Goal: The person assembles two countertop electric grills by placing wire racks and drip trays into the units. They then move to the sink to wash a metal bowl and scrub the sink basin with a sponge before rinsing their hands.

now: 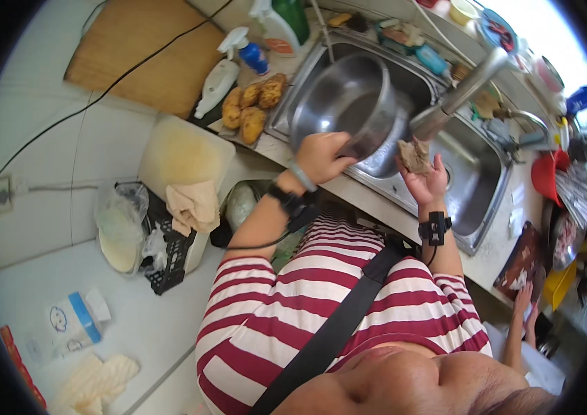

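Upper centre of the frame: the left hand (321, 158) grips the rim of a round, silver metal basin (345, 90), tilted above a double-bowl steel sink (477, 176). Right of it, the upturned right hand (426, 183) bears a crumpled, brown, cloth-like piece (414, 156); its fingers are largely hidden, their closure indeterminable.

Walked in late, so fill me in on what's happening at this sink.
A person in a red-and-white striped shirt is at a double sink. The left hand grips the rim of a metal basin, tilted over the left bowl. The right hand, palm up, has a crumpled brown piece at its fingers, near the thick metal spout; what it is, I can't tell. Potatoes sit left of the sink. Another person's hands show at right.
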Action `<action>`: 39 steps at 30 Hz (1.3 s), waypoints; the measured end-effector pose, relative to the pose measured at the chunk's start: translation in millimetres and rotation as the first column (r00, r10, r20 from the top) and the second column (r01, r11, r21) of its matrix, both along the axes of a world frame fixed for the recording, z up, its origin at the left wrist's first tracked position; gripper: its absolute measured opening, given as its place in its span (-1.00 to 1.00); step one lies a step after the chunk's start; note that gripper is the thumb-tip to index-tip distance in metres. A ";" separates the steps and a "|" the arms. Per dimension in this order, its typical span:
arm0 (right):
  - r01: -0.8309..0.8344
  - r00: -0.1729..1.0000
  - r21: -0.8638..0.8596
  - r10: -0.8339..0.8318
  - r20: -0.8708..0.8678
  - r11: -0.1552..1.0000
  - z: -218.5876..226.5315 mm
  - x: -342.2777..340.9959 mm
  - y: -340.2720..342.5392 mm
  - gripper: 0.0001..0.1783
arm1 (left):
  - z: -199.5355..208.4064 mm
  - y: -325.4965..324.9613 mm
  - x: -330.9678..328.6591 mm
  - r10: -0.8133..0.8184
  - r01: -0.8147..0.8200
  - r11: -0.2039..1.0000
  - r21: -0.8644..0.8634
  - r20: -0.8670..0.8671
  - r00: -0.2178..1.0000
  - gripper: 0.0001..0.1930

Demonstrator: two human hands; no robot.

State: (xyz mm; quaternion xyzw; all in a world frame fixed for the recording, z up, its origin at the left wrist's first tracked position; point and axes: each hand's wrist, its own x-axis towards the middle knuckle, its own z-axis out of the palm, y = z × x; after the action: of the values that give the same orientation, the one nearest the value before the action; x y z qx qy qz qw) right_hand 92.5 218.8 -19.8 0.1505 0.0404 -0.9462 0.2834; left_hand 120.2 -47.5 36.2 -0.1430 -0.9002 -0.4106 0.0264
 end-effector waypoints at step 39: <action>0.154 0.752 0.866 0.512 -0.415 0.475 -13.4 -8.0 -31.2 -0.53 | -37.1 -59.9 65.9 0.356 -0.584 0.696 0.419 0.505 0.786 -0.53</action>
State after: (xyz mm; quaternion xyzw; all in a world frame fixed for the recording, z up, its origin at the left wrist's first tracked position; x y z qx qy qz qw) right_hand 84.6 187.6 -33.2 -0.0593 0.6163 -0.7469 0.2426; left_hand 186.1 -107.5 -0.9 0.1949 -0.7332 -0.6515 -0.0048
